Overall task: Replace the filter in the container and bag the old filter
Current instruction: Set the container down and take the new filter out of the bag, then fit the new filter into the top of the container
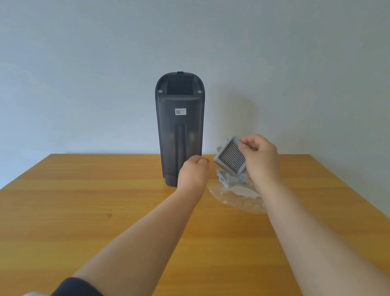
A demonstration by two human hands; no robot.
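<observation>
Dark grey plastic forms the container (178,127), which stands upright at the far edge of the wooden table (68,208) against the wall; it serves as the reference for all positions below. Its top recess is open and appears empty, which suggests the slot is cleared to receive a filter. Just right of the container's base and nearer the camera, the left hand (193,173) hangs loosely curled with nothing visibly in it; whether its fingertips touch is not clear. It is well placed to steady the container, though that is a judgement only. Further right of the container, raised above the table, the right hand (260,160) pinches a pleated grey filter (230,155) by its frame, pleats tilted toward the camera, apparently for inspection or orientation before fitting or bagging. Below that filter, right of the container's base, a clear plastic bag (239,198) lies flat on the table with a second grey filter (230,178) resting at its far end; whether this is inside the bag or on it cannot be determined. Which filter is the old one cannot be determined either.
</observation>
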